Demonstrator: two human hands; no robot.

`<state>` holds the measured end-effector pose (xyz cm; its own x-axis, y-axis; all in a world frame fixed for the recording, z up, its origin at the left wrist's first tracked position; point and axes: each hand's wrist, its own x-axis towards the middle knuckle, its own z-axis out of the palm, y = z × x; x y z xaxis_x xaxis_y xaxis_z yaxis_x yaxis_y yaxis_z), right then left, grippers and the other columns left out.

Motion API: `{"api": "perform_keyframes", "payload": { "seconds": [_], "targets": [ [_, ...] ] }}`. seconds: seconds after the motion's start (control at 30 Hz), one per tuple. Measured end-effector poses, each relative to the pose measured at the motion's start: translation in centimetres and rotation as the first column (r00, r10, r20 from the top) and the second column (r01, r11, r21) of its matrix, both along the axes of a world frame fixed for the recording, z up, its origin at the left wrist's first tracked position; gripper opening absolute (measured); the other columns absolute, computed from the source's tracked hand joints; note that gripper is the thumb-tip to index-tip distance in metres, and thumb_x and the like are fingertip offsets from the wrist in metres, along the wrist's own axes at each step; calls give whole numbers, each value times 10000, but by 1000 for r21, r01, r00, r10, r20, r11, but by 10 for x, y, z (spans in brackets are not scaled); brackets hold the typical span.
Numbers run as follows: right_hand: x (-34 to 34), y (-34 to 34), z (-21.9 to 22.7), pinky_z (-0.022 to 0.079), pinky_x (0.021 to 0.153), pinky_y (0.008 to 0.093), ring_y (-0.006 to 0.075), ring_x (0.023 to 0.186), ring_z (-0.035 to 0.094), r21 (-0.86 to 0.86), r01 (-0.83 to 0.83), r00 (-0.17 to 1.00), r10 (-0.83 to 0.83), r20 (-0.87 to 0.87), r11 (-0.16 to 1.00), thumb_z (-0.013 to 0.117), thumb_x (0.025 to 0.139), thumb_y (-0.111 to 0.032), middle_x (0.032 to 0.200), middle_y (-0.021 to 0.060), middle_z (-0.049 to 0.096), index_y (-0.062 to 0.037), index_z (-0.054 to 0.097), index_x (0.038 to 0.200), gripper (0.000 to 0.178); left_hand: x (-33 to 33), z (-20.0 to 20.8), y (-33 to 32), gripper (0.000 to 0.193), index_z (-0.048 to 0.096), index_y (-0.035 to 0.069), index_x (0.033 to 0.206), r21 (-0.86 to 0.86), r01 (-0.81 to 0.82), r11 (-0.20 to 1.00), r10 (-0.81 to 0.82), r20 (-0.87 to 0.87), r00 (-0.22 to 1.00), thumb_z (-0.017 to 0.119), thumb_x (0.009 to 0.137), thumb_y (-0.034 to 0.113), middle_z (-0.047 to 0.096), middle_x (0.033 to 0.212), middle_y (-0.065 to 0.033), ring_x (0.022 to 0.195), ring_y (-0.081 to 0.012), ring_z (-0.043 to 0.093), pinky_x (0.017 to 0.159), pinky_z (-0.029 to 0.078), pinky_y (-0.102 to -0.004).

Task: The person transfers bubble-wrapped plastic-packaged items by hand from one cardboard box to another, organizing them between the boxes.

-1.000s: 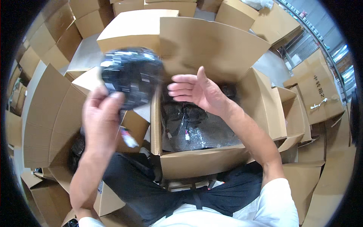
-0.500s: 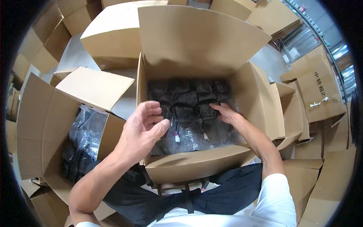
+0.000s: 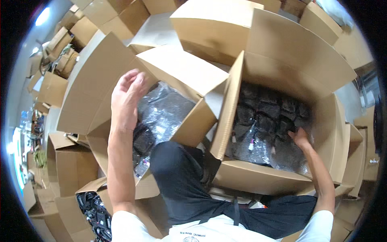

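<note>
One empty-looking left hand (image 3: 125, 97) has reached our left carton (image 3: 196, 124); only our right hand (image 3: 299, 138), grip unclear, tends the right carton (image 3: 262, 174).

left hand (image 3: 125, 99): slightly blurred | lower-left carton (image 3: 92, 185): cut by bottom edge | black pieces (image 3: 95, 214): too small
</note>
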<state>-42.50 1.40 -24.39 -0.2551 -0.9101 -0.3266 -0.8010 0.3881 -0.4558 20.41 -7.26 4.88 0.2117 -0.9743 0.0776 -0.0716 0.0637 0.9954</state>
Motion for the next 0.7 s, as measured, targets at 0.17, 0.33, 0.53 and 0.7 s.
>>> {"api": "perform_keyframes", "payload": {
  "seconds": [0.17,0.33,0.53,0.7],
  "targets": [
    [-5,-7,50,521,825,380,265,933,663,48,-121,992,120,27,991,700,865,-203,988,164,700,33,615,1143,374,208,-122,51,355,674,-2,984,235,-405,883,237,523,819,744,880,330,646,859,-40,782,-136,588,738,495,-285],
    [9,-2,99,505,717,338,152,785,612,82,6,998,-12,65,997,695,861,-205,859,94,685,56,651,1034,317,200,-222,88,507,682,-59,838,816,-376,439,58,392,918,757,823,442,632,690,-106,627,-237,616,637,521,-362],
    [155,-29,185,528,843,342,219,925,667,-172,-338,931,356,81,925,676,898,-223,1008,163,705,60,640,1136,371,129,-240,54,862,509,-122,1249,432,-691,580,121,793,597,883,670,395,575,1238,-301,1131,-388,606,942,509,-404],
    [276,-32,239,546,803,315,191,896,672,-364,-475,784,573,239,801,690,889,-135,991,134,688,32,640,1137,303,162,-231,55,333,649,-93,995,618,-251,745,383,-88,920,824,735,19,697,907,-151,752,-268,686,704,569,-389]
  ]
}}
